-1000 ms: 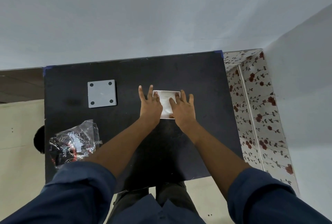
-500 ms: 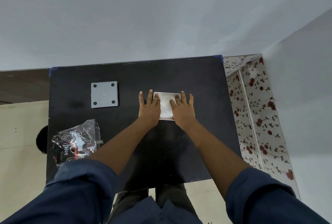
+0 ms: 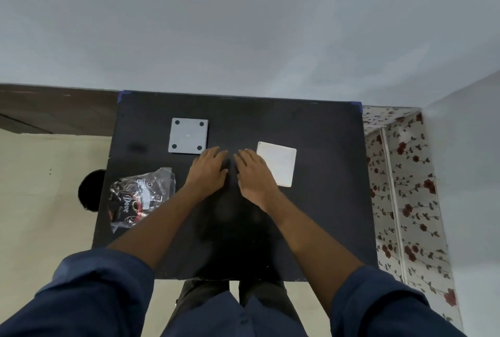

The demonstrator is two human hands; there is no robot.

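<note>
Left hand [image 3: 208,172] and right hand [image 3: 255,175] lie flat, side by side, on the black surface [image 3: 324,206], fingers released and straight, grasping nothing. The white square flat tile [image 3: 278,163] lies on the surface at the right hand's outer edge; contact cannot be confirmed. The grey square plate with four holes [image 3: 188,135] lies just beyond the left hand.

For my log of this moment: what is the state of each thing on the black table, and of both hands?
left hand: open, flat, holds nothing.
right hand: open, flat, beside the white square panel.
white square panel: lies flat, not gripped.
grey square plate: lies flat, not held.
clear Dove wrapper: crumpled, not held.
</note>
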